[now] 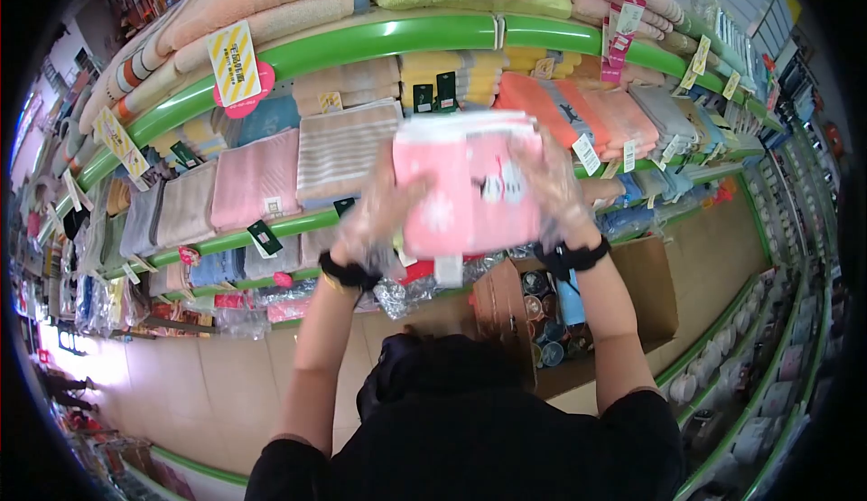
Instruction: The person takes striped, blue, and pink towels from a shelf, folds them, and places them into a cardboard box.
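Note:
A stack of folded pink towels (452,203) with a white cartoon figure on the front is held up before the shelves. My left hand (384,203), in a clear plastic glove, grips its left side. On the right side, my right hand (551,185), gloved the same way, closes on it too. Its top edge is white and slightly blurred, and a white tag hangs from the bottom. Just behind it on the middle shelf lie striped beige towels (348,153) and orange towels (578,112).
Green-edged shelves (388,38) curve across the view, stacked with folded towels and hung with price tags. Below my right forearm, an open cardboard box (646,293) on the floor contains several round-topped items (549,320). More shelving (750,356) with white goods runs down the right side.

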`<state>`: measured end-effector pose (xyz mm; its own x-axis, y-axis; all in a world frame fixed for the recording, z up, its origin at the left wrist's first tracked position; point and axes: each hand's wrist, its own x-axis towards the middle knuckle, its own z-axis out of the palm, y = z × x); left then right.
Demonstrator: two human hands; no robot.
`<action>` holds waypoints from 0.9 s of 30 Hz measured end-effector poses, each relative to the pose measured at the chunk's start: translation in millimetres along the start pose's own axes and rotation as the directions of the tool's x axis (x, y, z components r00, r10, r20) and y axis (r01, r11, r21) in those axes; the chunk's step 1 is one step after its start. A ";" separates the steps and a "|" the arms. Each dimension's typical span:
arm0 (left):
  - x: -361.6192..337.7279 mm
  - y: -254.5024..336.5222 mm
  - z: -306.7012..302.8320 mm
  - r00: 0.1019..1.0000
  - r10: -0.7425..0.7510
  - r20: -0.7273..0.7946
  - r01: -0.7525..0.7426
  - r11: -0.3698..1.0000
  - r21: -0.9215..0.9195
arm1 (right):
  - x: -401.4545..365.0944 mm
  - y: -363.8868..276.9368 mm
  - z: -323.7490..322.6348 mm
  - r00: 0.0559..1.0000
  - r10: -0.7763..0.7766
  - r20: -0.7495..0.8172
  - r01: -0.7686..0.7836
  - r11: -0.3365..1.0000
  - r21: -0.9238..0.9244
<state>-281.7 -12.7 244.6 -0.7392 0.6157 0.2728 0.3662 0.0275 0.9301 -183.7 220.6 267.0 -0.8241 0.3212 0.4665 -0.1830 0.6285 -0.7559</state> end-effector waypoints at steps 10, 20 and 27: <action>145.1 -145.0 9.6 0.994 -0.091 0.054 0.084 0.989 0.118 | 93.8 105.8 67.6 0.988 -0.155 -0.008 0.130 0.856 -0.500; 144.7 -93.0 13.7 0.894 -0.037 0.447 -0.445 0.061 0.894 | 87.3 120.8 104.1 0.990 -0.081 0.119 0.144 0.566 -0.811; 119.2 -79.5 36.4 0.985 -0.018 -0.170 0.150 0.570 0.808 | 79.2 102.7 98.2 0.974 -0.228 0.006 0.123 0.506 -0.854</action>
<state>-378.4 87.1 194.2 -0.8309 0.4723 0.2941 0.5548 0.7440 0.3724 -320.4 241.0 181.2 -0.7639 0.1655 0.6237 0.2632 0.9624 0.0670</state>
